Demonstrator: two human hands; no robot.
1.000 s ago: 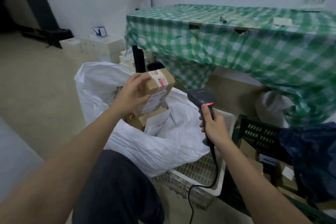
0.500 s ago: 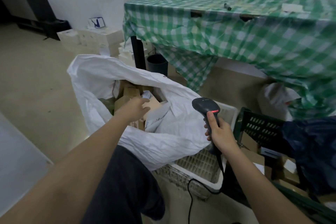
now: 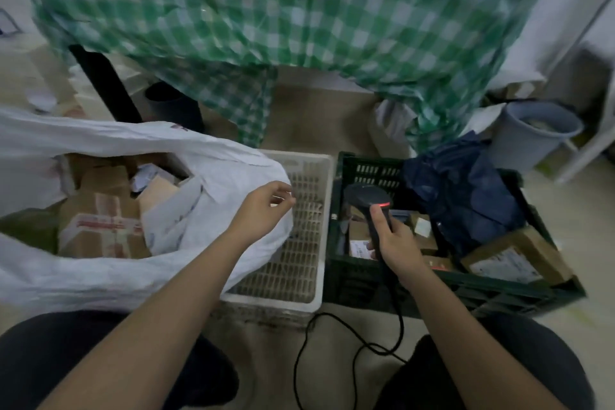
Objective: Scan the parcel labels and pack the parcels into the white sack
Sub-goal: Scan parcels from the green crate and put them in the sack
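Observation:
The white sack [image 3: 100, 280] lies open at the left, with several cardboard parcels [image 3: 103, 226] inside it. My left hand [image 3: 263, 210] hovers over the sack's right edge, fingers loosely curled and holding nothing. My right hand [image 3: 396, 246] grips the black barcode scanner [image 3: 367, 200], whose red light glows, above the dark green crate [image 3: 466, 289]. Inside that crate lie more cardboard parcels [image 3: 512, 260] with white labels, partly covered by a dark blue bag [image 3: 466, 196].
A white plastic crate [image 3: 319, 230] sits between sack and green crate. Behind stands a table under a green checked cloth [image 3: 299, 20]. A grey bucket [image 3: 535, 133] is at the right. The scanner's black cable [image 3: 332, 336] loops on the floor between my knees.
My left hand put the parcel into the sack, let go and moved right, out over the sack's edge. My view swung right; the scanner hand now hangs over the green crate.

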